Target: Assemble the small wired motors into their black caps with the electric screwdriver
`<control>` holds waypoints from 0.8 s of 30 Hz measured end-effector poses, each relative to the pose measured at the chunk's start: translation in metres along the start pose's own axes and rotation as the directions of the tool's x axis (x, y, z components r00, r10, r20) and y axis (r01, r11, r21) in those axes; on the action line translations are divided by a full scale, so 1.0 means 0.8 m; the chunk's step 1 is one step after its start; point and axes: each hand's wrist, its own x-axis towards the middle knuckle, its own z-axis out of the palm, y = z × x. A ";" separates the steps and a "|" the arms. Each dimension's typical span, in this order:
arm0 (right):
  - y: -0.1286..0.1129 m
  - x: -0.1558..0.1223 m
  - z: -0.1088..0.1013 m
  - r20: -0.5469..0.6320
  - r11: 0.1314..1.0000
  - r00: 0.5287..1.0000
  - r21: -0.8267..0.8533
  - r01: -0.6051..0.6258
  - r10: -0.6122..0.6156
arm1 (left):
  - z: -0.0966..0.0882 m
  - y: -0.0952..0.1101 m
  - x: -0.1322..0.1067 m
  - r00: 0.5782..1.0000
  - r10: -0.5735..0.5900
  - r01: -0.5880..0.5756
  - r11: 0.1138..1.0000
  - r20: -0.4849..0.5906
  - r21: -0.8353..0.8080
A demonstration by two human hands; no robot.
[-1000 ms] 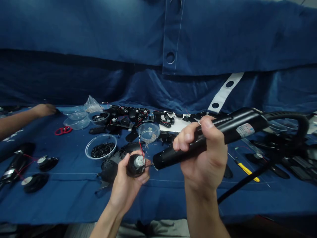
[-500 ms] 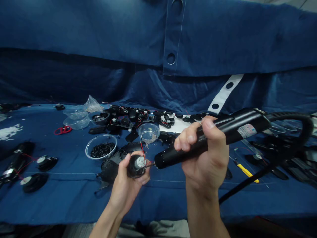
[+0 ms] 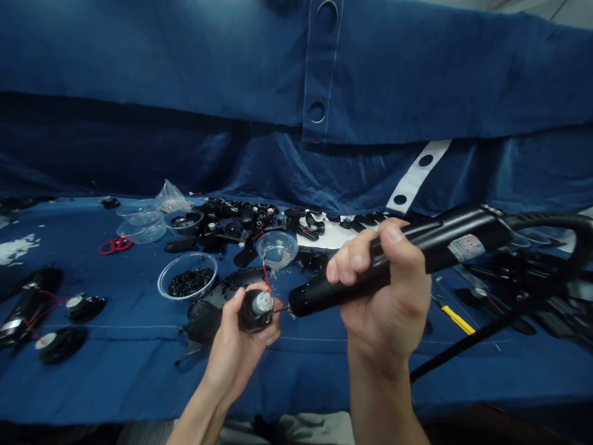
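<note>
Tablecloth; left hand, one speaker; right hand, one soldering iron.

Label on black rotary tool: print too small to read.

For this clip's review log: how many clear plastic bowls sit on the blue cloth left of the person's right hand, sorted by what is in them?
Bowls with black parts: 2
Bowls with pale bits: 1
Bowls with no contents showing: 2
Total: 5
</note>
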 end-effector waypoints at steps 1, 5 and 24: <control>0.001 0.000 0.000 0.002 1.000 1.000 0.004 0.001 -0.001 | -0.001 0.000 0.000 1.000 0.002 -0.002 1.000 0.010 0.001; 0.005 -0.001 0.000 0.016 0.999 1.000 0.033 0.002 -0.002 | 0.001 -0.003 -0.001 0.999 0.022 -0.022 1.000 0.029 0.010; 0.018 0.000 -0.011 0.189 0.997 0.981 0.053 -0.049 0.038 | 0.009 -0.010 0.006 0.996 0.015 -0.016 1.000 -0.085 -0.021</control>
